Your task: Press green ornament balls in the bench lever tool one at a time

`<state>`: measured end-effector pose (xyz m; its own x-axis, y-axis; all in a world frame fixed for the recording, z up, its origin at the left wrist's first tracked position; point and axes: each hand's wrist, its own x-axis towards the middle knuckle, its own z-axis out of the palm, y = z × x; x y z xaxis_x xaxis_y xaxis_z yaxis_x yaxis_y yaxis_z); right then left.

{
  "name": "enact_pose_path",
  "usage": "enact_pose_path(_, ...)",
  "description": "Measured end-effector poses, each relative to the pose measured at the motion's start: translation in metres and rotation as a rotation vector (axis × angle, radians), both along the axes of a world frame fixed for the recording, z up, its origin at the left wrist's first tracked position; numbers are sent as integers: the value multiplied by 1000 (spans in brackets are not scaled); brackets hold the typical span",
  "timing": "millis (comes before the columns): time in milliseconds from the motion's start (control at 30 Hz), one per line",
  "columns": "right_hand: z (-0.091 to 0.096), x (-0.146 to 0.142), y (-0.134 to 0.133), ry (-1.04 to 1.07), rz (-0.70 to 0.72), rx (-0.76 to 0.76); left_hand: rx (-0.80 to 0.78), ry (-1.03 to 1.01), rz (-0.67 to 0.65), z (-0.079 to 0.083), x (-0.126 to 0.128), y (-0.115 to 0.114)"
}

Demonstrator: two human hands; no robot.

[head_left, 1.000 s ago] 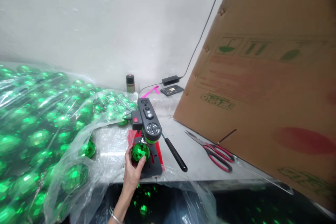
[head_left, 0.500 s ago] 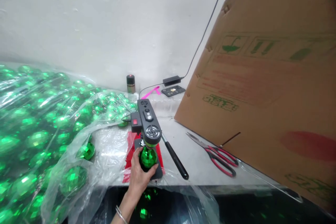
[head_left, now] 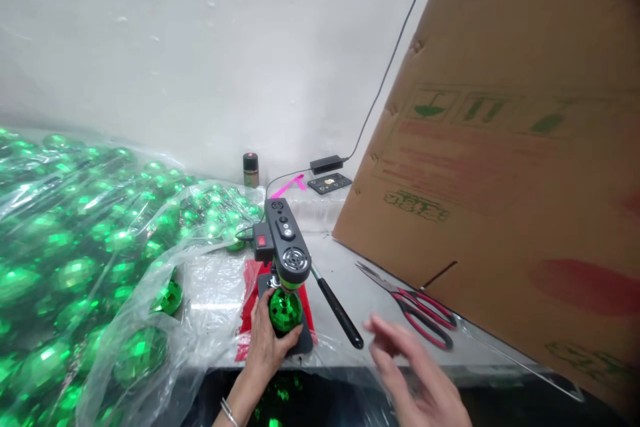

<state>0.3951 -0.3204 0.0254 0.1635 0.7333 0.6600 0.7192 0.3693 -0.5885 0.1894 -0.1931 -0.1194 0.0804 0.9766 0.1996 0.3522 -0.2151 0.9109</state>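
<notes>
A shiny green faceted ball (head_left: 285,311) sits beneath the head of a small black bench machine (head_left: 289,240) with a red switch. My left hand (head_left: 267,333) curls around the ball's left and front sides, thumb at the lower right, gripping it. The machine's lever with a black handle (head_left: 340,312) slants down to the right. My right hand (head_left: 415,370), slightly blurred, is in the air near that handle's end. Its thumb and fingers are apart, with nothing between them.
Clear plastic sheeting (head_left: 150,320) covers many green balls (head_left: 75,273) on the left. Red-handled scissors (head_left: 425,317) lie right, beside a large cardboard box (head_left: 480,167). Behind the machine are a dark-capped bottle (head_left: 251,170), a phone-like black object (head_left: 329,183) and a power adapter (head_left: 327,164).
My right hand has come into view at the lower right. My left hand stays on the ball under the machine. The view has shifted slightly.
</notes>
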Motion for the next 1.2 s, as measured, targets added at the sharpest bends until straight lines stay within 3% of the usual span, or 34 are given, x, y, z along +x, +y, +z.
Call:
enact_pose_path(100, 24, -2, 40, -68, 5, 217, 2, -8, 22, 1, 2, -1)
enact_pose_path(267, 39, -25, 74, -160, 176, 305, 18, 16, 49, -5, 5, -3)
enact_pose_path(500, 49, -44, 83, -75, 265, 403, 4, 21, 44, -3, 6, -6)
enact_pose_path(800, 25, -59, 81, 46, 177, 369, -40, 36, 53, 5, 8, -9)
enact_pose_path(1200, 27, -70, 80, 122, 136, 375, -18, 49, 63, 7, 9, -10)
